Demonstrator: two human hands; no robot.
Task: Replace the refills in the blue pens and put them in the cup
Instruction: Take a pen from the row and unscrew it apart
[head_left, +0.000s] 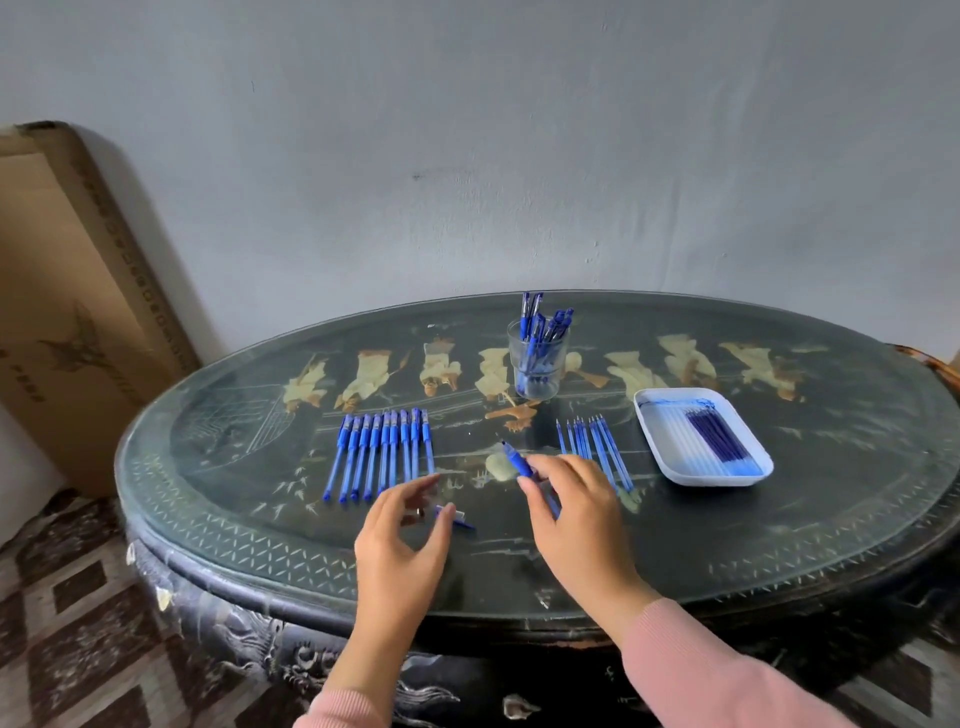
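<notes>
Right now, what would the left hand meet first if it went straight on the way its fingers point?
Probably the small blue pen piece just ahead of the left hand; its height above the table is unclear.

Table (779, 545): black-green lacquer, cream-and-tan figures, pale lattice border.
Cup (537, 371): clear glass.
Pens in cup (531, 317): blue.
Pen row (382, 452), left of the cup: blue, darker grips.
Loose refills (597, 452), right of the cup: blue.
Tray (722, 480), right of the cup: white.
Tray refills (719, 436): dark blue.
Held pen (517, 460): blue.
Sleeves (727, 675): pink.
Floor (67, 623): brown-and-cream checks.
Wall (519, 156): pale grey.
Box (62, 260): brown cardboard.
</notes>
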